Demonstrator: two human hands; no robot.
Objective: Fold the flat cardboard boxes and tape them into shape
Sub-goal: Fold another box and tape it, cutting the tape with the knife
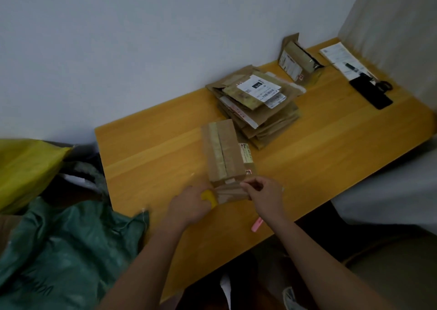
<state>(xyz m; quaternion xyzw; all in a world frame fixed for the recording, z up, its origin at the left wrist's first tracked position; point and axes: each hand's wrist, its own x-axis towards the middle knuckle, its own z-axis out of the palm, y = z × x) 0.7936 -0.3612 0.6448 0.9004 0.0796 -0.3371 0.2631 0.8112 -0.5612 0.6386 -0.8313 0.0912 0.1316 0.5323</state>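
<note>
- Cardboard box (223, 152), folded up and taped along its top seam, stands on the counter (151, 148) near the front edge, its near end between the two hands
- Left hand (189, 205) curls round a yellow tape dispenser (210, 197), pressed against the box's near end; most of the dispenser is hidden behind the fingers
- Right hand (263, 195) pinches something at the box's near right corner with thumb and forefinger; it looks like the tape end, but blur keeps this from being certain
- Strip of brown tape (230, 192) stretches across the near face of the box between the hands
- Small label (246, 153) on the box's right side carries print too small to read; a red mark below it is also illegible
- Stack of flat boxes (255, 103) lies toward the back edge, behind the taped one; the white shipping label (259, 88) on top shows a black patch reading "010" upside down, plus barcodes, the rest unreadable
- One more opened carton (295, 58) leans at the wall by the back edge, with a printed label I cannot read
- Far right corner holds printed papers (338, 54), a dark pen (353, 68), a black phone (371, 92) and scissors (384, 86)
- Pink object (257, 224) lies at the front edge, partly under the right forearm; what it is cannot be told
- Green bag (66, 250) and yellow bag (26, 170) sit off the left edge, both cut off by the frame
</note>
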